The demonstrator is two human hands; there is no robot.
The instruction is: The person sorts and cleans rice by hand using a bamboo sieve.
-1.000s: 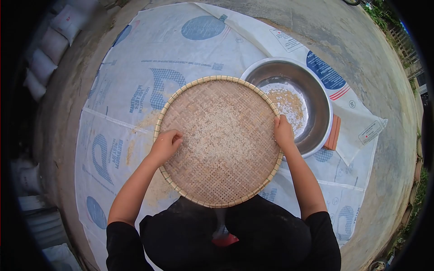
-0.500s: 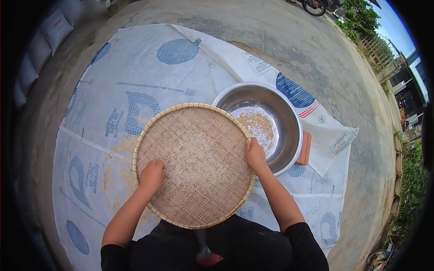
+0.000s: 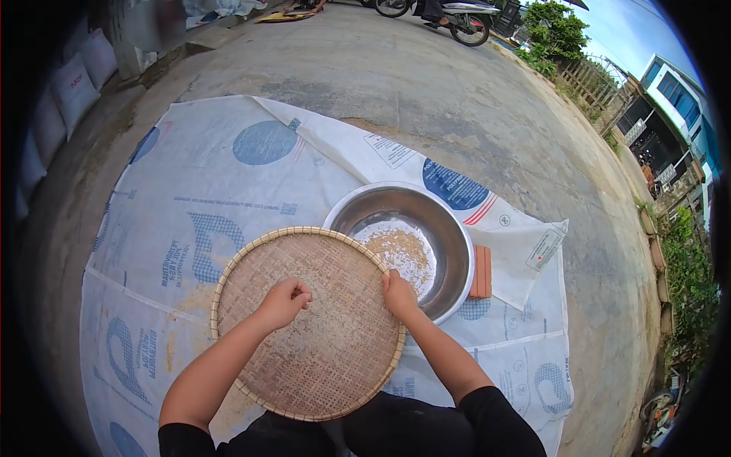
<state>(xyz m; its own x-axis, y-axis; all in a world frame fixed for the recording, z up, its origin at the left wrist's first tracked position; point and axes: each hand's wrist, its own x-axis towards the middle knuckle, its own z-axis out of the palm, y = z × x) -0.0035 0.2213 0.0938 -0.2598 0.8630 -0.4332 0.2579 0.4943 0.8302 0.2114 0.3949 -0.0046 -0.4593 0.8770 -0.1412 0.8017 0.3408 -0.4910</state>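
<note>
A round woven bamboo winnowing tray (image 3: 335,373) with a pale bound rim is over my lap, and a thin scatter of small pale grains (image 3: 327,286) lies on it. My right hand (image 3: 400,297) grips the rim at its right side, thumb on top. Above the tray's middle-left part is my left hand (image 3: 283,305), its fingers curled together; whatever they pinch, if anything, is too small to make out. Just beyond the tray to the right stands a wide metal basin (image 3: 453,244), with yellowish grains (image 3: 400,253) on its bottom. The tray's rim overlaps the basin's near-left edge.
A white printed plastic sheet (image 3: 152,228) covers the ground, with stray grains at left. Reddish bricks (image 3: 481,273) sit beside the basin. Filled sacks (image 3: 74,91) line the far left. Across the concrete stand a motorbike (image 3: 464,23) and a person's leg; plants (image 3: 689,282) edge the right.
My left hand has moved from the tray's left part toward its middle. The grains look more thinly spread. The view has tilted up, showing more of the background; my right hand still grips the rim.
</note>
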